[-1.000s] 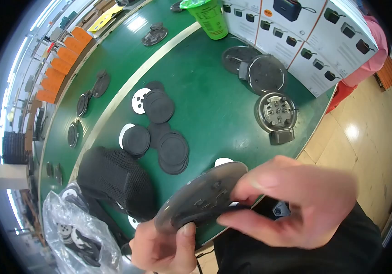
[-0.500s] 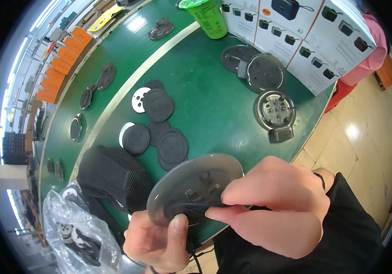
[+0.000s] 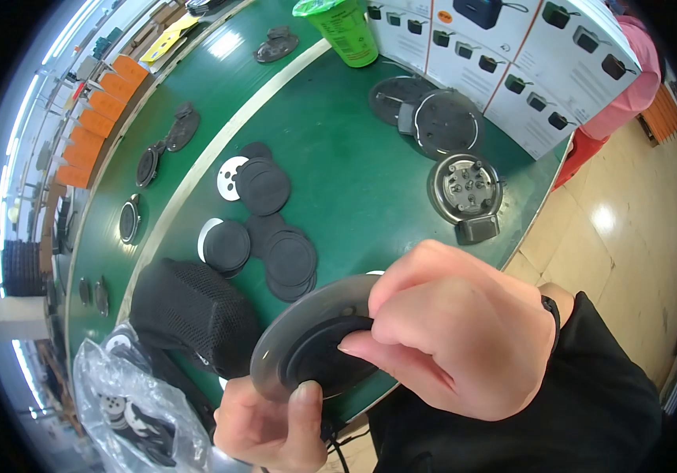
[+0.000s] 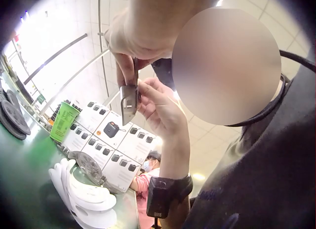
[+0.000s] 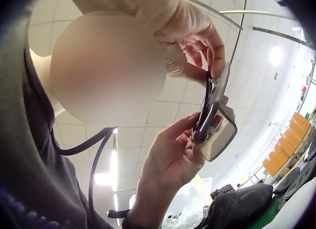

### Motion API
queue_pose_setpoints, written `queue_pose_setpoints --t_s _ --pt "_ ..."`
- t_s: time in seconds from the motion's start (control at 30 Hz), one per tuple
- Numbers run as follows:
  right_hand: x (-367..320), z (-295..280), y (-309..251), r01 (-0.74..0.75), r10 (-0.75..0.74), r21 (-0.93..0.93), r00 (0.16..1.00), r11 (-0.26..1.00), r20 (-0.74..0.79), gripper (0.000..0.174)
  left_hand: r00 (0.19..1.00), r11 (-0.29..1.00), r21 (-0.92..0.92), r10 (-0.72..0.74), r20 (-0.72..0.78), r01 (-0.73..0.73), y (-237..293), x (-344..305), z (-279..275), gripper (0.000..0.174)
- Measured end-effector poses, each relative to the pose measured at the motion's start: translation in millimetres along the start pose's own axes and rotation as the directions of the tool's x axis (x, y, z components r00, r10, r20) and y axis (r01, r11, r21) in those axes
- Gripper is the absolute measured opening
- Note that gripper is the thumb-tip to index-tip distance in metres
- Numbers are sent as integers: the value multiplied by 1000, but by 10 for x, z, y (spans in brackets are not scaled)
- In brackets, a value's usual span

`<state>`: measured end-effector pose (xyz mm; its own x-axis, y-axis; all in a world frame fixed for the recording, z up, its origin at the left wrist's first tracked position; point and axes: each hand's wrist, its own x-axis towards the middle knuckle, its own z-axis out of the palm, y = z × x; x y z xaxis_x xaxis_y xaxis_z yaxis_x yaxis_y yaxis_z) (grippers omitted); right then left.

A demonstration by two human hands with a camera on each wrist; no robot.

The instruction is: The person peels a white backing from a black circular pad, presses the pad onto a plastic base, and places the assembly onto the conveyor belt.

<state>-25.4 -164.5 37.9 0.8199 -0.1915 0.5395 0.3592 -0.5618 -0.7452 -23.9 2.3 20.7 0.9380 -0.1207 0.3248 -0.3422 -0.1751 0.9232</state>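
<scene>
The left hand point(image 3: 271, 430) pinches the edge of a smoky translucent round plastic cover point(image 3: 295, 317), raised over the near side of the green bench point(image 3: 362, 189); the right hand point(image 3: 464, 339) pinches a thin black disc point(image 3: 319, 351) over its face. Around them, left to right: 1 crumpled clear plastic bag point(image 3: 94, 394), 1 bulky black mesh case point(image 3: 189, 307), overlapping flat black pads point(image 3: 264, 188).

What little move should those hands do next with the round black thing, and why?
I'd guess the right hand should gently press its side of the black disc onto the smoky see-through cover. It pinches that edge, which looks a bit lifted, while the left hand holds the cover, its thumb against the disc's opposite edge.
</scene>
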Motion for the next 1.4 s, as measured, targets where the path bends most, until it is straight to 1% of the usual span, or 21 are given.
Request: queue_pose_setpoints --t_s 0.03,0.13,0.2,0.23,0.33,0.43,0.5,0.53,0.63,0.7,0.8,0.83,0.9,0.97,1.03,1.07,1.13,1.2,1.27,1.37,1.4 --pt "0 -14 -6 -18 18 -20 999 1000 27 29 999 1000 18 11 53 -12 42 23 6 11" --pt "18 -69 -134 -88 115 -207 986 974 124 30 995 995 77 63 82 -69 68 48 36 11" --pt "23 -91 -151 -69 122 -312 980 948 156 32 996 998 62 -2 88 -3 76 15 19 10" --pt "34 -93 -120 -28 85 -335 984 942 157 33 995 998 56 -33 91 28 79 6 12 10" --pt "186 -196 44 31 28 -379 988 925 150 43 996 991 -105 -84 -13 82 140 13 97 10" --pt "218 -313 123 86 39 -303 922 949 385 53 976 948 -239 -219 -7 211 149 45 87 8" --pt "212 -340 218 -6 49 -70 779 998 625 53 973 920 -322 -230 15 223 152 65 48 8" --pt "209 -378 239 -78 4 79 734 994 679 51 971 903 -361 -238 26 231 160 72 32 8" --pt "190 -373 283 -225 9 199 685 954 729 47 969 887 -393 -244 46 242 167 63 21 9" --pt "197 -347 254 -240 49 164 690 957 722 40 971 883 -404 -231 66 238 173 69 24 10" --pt "195 -306 240 -238 65 157 719 958 692 31 976 935 -279 -216 35 217 214 44 60 11" --pt "193 -289 252 -234 61 164 730 958 681 28 969 927 -285 -240 56 246 221 50 46 12" --pt "172 -272 277 -282 39 295 780 913 625 23 953 906 -297 -286 99 302 224 67 15 13" --pt "146 -252 291 -301 21 395 817 868 577 23 956 894 -339 -264 129 293 219 70 -6 13" --pt "167 -281 235 -383 65 427 802 819 594 23 950 847 -430 -272 154 312 218 65 -79 17" --pt "188 -310 216 -407 83 421 791 811 606 23 958 886 -365 -246 150 285 207 74 -103 26" --pt "188 -327 187 -501 160 417 763 758 626 25 944 869 -373 -272 187 324 222 81 -145 28" --pt "179 -346 216 -357 81 382 812 852 578 28 941 863 -381 -273 202 332 244 81 -151 29" --pt "145 -330 203 -283 42 364 835 887 548 31 947 866 -390 -252 201 313 267 69 -160 29" --pt "117 -315 179 -307 70 371 843 877 533 34 938 801 -494 -248 242 339 303 40 -141 26" --pt "108 -311 162 -326 91 367 842 871 532 34 947 845 -438 -222 233 306 301 29 -139 27"
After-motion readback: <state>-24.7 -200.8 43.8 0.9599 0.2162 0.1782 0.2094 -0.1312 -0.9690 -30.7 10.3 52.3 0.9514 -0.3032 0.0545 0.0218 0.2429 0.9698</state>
